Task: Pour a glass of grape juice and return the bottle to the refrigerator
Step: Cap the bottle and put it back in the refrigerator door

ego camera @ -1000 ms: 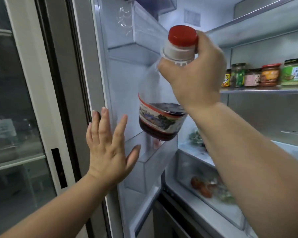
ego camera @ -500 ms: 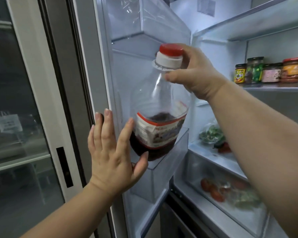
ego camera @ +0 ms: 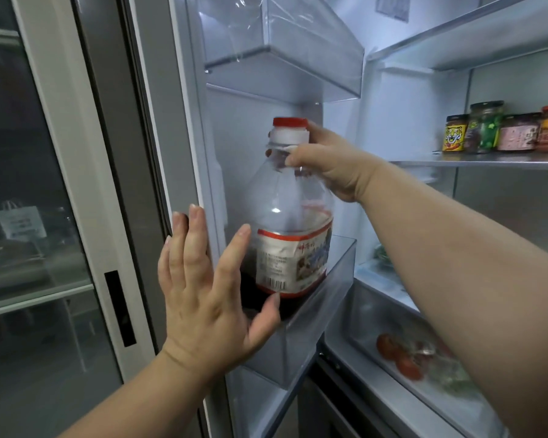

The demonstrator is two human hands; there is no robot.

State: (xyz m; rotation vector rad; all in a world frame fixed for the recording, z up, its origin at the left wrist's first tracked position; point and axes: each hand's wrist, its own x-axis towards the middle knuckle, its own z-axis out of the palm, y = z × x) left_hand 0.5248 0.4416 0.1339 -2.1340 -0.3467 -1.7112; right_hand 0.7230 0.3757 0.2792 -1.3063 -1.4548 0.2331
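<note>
- We are looking past a dark glass door (ego camera: 29,184) that is standing at the far left, beside the open fridge door (ego camera: 184,121).
- We are holding our left hand (ego camera: 203,292) flat at the inner edge of that fridge door, fingers straight and spread, gripping nothing; the thumb is reaching in front of the lower door bin (ego camera: 314,327).
- The juice bottle (ego camera: 285,222), clear plastic with a red cap (ego camera: 290,122), is sitting in that lower door bin, under the upper door bin (ego camera: 282,42); dark juice is filling only its bottom part, behind the label.
- We are gripping the bottle's neck with our right hand (ego camera: 332,165), fingers curling round it just below the cap.
- Further right, a row of jars (ego camera: 487,128) is standing on a shelf (ego camera: 487,161).
- Below, red tomatoes (ego camera: 399,355) are lying in a clear drawer (ego camera: 456,412).
</note>
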